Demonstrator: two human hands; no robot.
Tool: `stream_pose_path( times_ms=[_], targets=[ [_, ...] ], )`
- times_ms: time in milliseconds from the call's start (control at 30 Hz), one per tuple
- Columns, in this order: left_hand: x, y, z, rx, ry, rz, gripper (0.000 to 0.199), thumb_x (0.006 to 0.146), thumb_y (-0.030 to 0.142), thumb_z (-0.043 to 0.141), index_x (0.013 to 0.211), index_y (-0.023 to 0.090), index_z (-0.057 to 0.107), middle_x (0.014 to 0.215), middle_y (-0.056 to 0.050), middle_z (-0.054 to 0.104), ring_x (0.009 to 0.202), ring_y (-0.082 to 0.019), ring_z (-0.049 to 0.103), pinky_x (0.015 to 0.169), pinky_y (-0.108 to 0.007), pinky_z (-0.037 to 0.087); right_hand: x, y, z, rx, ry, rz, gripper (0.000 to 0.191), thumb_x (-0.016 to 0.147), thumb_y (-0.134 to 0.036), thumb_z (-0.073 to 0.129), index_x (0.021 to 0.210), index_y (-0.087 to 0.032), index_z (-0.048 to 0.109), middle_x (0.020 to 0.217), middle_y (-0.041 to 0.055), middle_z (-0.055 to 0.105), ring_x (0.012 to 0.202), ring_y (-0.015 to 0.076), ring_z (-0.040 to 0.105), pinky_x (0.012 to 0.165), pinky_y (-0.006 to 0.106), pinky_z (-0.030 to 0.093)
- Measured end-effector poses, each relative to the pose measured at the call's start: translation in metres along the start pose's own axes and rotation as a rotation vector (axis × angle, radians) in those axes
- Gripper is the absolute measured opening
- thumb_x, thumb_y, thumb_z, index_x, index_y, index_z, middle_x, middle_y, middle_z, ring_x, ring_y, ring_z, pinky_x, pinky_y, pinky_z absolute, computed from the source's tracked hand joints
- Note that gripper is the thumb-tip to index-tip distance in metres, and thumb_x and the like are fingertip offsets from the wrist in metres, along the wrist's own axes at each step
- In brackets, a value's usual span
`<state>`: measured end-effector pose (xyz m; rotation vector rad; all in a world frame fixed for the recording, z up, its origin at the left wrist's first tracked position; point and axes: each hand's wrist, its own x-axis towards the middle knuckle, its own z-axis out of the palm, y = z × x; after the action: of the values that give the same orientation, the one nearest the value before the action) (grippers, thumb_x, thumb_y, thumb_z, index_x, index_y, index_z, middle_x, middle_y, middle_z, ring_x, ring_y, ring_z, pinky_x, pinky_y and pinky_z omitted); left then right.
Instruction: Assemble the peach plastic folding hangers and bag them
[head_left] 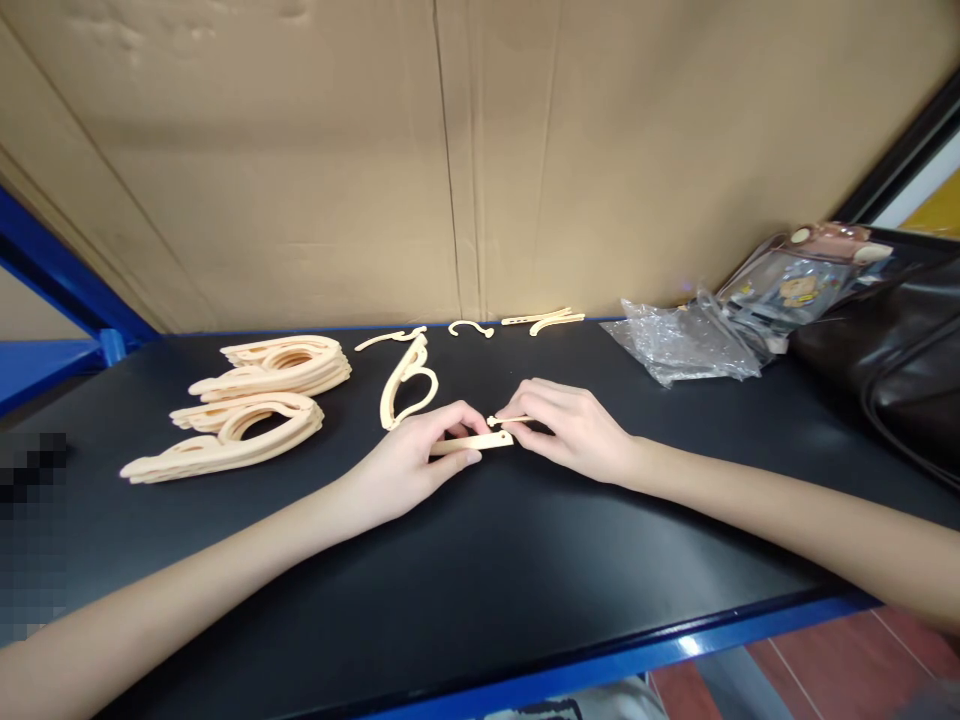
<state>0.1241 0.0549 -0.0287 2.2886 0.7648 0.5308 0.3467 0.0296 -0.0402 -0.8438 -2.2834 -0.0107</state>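
Observation:
My left hand (420,455) pinches a cream plastic hanger arm (491,441) whose holed end points right. Close by on the right, my right hand (574,425) grips a thin cream hanger hook (510,420), its knobbed end just above the arm's tip. The two pieces look apart, and the fingers hide much of each. Behind my left hand lies a cream folding hanger (388,395) with a curved loop. Farther back are a loose hanger arm (379,341), a loose hook (472,327) and some more straight and curved hanger parts (551,319).
Two stacks of folded hangers (277,440) lie on the left of the black table (480,570). Clear plastic bags (686,340) and a dark leather bag (885,340) sit at the right. A cardboard wall (300,170) stands behind; a blue frame (45,270) rises at left.

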Motion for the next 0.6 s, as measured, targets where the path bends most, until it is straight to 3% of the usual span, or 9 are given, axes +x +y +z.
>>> stream_pose_path(
  times_ms=[133,600],
  targets=[
    [0.0019,-0.0001,-0.0033,-0.141,-0.022,-0.058,0.011,0.087,0.027,0.052,0.095,0.020,0.056,0.087,0.000,0.061,0.078,-0.012,0.058,0.071,-0.025,0.050,0.0009,0.0012,-0.0004,-0.024,-0.029,0.015,0.013,0.094,-0.021,0.046,0.087,-0.018,0.056,0.082,0.0032,0.064,0.074,0.0143,0.054,0.066,0.026,0.043],
    [-0.0001,-0.0002,-0.0008,-0.089,0.065,-0.130,0.028,0.087,0.046,0.053,0.079,0.020,0.043,0.063,0.007,0.041,0.056,-0.009,0.038,0.052,-0.020,0.033,0.0001,-0.0009,0.0005,-0.065,0.025,-0.063,0.014,0.093,-0.021,0.047,0.093,-0.017,0.061,0.079,0.0031,0.065,0.070,0.0143,0.054,0.066,0.029,0.042]
  ],
)
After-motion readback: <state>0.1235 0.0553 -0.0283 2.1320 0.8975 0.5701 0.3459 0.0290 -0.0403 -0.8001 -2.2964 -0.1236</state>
